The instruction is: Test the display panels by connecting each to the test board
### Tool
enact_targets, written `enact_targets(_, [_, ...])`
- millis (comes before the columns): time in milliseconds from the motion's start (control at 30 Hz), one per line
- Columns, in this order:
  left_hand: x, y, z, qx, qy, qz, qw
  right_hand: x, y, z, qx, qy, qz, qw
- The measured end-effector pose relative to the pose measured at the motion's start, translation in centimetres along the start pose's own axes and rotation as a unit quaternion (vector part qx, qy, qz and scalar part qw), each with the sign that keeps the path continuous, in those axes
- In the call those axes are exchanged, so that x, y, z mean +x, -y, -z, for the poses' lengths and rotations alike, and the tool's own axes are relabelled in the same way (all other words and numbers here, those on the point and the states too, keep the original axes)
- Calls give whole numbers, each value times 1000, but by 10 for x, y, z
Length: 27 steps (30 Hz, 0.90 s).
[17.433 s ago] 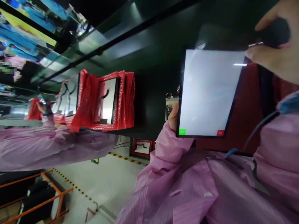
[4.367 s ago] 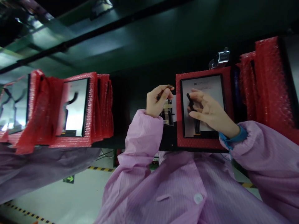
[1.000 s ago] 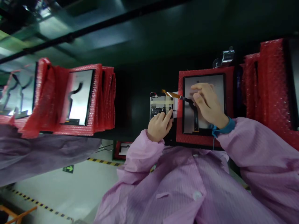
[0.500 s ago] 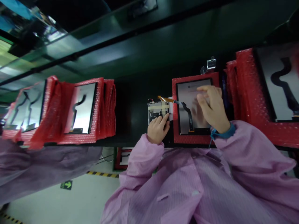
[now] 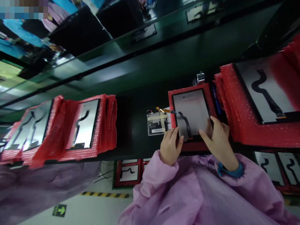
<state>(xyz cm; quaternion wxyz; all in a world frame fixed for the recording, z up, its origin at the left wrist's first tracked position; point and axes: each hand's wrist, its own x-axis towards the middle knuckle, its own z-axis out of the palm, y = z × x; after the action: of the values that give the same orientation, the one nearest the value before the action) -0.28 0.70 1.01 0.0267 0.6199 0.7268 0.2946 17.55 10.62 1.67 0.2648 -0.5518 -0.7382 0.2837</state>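
A grey-backed display panel (image 5: 193, 107) with a dark ribbon cable (image 5: 186, 123) lies on red bubble wrap (image 5: 170, 101). My left hand (image 5: 170, 147) is at the panel's lower left corner, fingers stretched and thumb apart. At the lower right edge, my right hand (image 5: 217, 137) touches the panel with thumb and forefinger spread wide. The cable's orange end (image 5: 161, 110) reaches left over a small circuit board module (image 5: 156, 123), which has a pale tape strip and a white label. Some fingertips are hidden by the hands.
More panels in red bubble wrap (image 5: 107, 125) stand in a stack at left. Another wrapped panel (image 5: 269, 93) lies close on the right. A small metal device (image 5: 200, 77) sits behind the middle panel. A co-worker's sleeve (image 5: 47, 181) is at lower left.
My left hand has left the circuit board module and moved right to the panel's corner. My right hand has come down from above the panel to its lower right edge. The camera view has shifted.
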Motion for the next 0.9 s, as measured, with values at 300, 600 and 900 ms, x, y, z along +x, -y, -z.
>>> enact_targets(300, [18, 12, 33, -145, 114, 92, 979, -9, 57, 40, 335, 9, 9, 942])
enact_targets(600, [69, 0, 56, -369, -86, 140, 915, -8, 104, -10, 290, 132, 159, 934])
enact_targets(900, [68, 11, 58, -302, -25, 179, 936, -17, 93, -34, 309, 168, 236, 906])
